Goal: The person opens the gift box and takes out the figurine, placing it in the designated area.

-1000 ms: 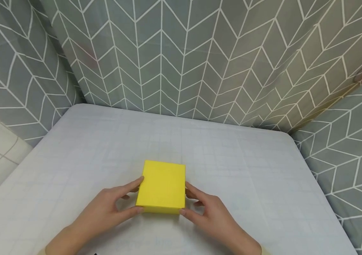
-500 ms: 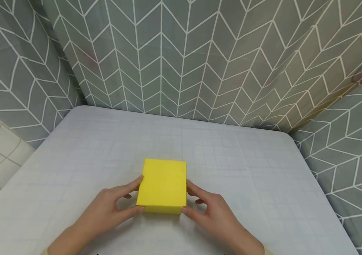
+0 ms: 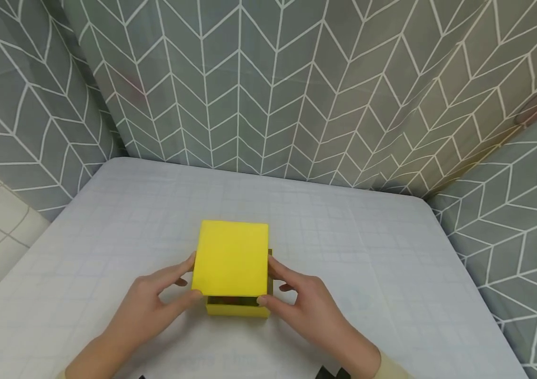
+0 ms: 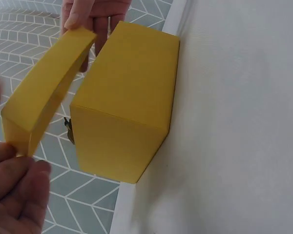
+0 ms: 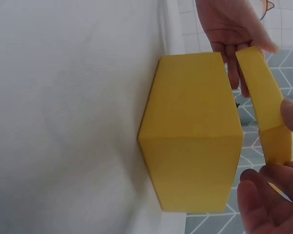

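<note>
Both hands hold a yellow box lid (image 3: 231,258) by its two sides. My left hand (image 3: 154,302) grips the left side with its thumb at the near corner; my right hand (image 3: 308,300) grips the right side the same way. Below the lid, the matching yellow box (image 3: 238,311) stands on the table. A gap shows between lid and box, and the lid sits shifted left and away. In the left wrist view a small dark piece (image 4: 69,130) pokes out at the open top of the box (image 4: 124,78); the rest of the contents is hidden.
A white cloth with a faint grid covers the table (image 3: 344,237). Grey curtains (image 3: 259,89) with white chevron lines hang behind and at both sides. Black bits (image 3: 332,372) show by the right wrist at the lower edge.
Earlier the lid sat closed on the box with both hands at its sides. Now the hands have lifted it off, moving it up and slightly left; the box stays on the table.
</note>
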The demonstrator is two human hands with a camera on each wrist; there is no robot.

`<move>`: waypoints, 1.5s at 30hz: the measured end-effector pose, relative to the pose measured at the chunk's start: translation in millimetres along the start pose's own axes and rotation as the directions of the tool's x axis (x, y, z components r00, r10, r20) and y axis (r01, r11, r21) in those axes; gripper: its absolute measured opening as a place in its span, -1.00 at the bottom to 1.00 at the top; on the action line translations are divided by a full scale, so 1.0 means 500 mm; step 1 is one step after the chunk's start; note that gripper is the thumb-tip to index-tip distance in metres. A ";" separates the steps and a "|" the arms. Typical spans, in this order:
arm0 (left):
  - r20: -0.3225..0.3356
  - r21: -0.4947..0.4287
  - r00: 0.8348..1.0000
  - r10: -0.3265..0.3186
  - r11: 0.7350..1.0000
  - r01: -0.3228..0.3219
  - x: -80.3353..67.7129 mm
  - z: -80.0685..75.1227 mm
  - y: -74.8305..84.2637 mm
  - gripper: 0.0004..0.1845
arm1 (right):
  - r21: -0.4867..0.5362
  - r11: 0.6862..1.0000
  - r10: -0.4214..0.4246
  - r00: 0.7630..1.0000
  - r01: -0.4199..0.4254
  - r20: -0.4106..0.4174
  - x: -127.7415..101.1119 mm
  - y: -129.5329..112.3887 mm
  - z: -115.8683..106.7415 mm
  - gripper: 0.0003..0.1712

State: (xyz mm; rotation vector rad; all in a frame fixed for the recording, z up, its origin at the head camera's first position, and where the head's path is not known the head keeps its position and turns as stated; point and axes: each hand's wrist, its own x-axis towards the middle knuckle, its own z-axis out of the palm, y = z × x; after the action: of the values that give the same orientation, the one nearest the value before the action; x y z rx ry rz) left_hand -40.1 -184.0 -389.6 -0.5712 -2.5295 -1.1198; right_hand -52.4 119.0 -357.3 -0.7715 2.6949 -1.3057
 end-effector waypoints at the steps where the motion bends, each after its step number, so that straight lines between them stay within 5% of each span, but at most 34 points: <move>1: -0.023 -0.004 1.000 -0.005 1.000 0.005 0.000 -0.002 0.001 -0.29 | 0.001 1.000 -0.009 1.000 0.009 -0.006 0.004 -0.004 0.002 -0.16; 6: -0.151 -0.005 0.989 -0.005 1.000 0.004 -0.001 -0.007 0.004 -0.37 | 0.002 0.999 -0.045 0.998 0.046 -0.034 0.024 -0.019 0.013 -0.13; 12: -0.227 0.014 0.974 -0.026 0.999 0.030 -0.004 -0.017 0.004 -0.35 | -0.024 0.998 -0.067 0.996 0.066 -0.058 0.045 -0.033 0.021 -0.14; 17: -0.287 0.026 0.958 0.016 1.000 -0.009 -0.004 -0.027 -0.001 -0.30 | -0.040 0.991 -0.135 0.987 0.131 -0.093 0.061 -0.042 0.029 -0.25; 23: -0.350 0.060 0.937 0.002 0.998 0.020 -0.003 -0.047 0.004 -0.33 | 0.037 0.990 -0.134 0.986 0.138 -0.096 0.076 -0.069 0.028 -0.45; 26: -0.416 0.050 0.909 0.040 0.999 -0.021 0.000 -0.062 0.008 -0.35 | 0.064 0.990 -0.122 0.988 0.128 -0.091 0.086 -0.090 0.024 -0.52; 32: -0.546 0.095 0.817 0.187 0.982 -0.161 0.010 -0.074 -0.004 -0.60 | 0.127 0.990 -0.054 0.996 0.063 -0.070 0.099 -0.116 0.032 -0.63; 35: -0.579 0.110 0.787 0.215 0.976 -0.186 0.011 -0.077 -0.010 -0.64 | 0.162 0.986 -0.012 0.997 0.025 -0.082 0.102 -0.121 0.038 -0.67; 39: -0.585 0.103 0.782 0.213 0.977 -0.189 0.008 -0.084 -0.011 -0.61 | 0.207 0.978 0.020 0.997 -0.004 -0.079 0.107 -0.128 0.048 -0.67; 45: -0.557 0.022 0.815 0.158 0.984 -0.176 -0.010 -0.094 -0.010 -0.33 | 0.286 0.956 0.085 0.996 -0.070 -0.039 0.109 -0.136 0.067 -0.65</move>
State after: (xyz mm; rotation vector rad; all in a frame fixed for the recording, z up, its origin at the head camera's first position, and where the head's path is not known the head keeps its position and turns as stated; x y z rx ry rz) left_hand -32.3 -223.8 -364.6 -0.3883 -1.9202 -1.0705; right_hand -63.4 34.5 -318.7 -0.6014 2.4634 -1.6632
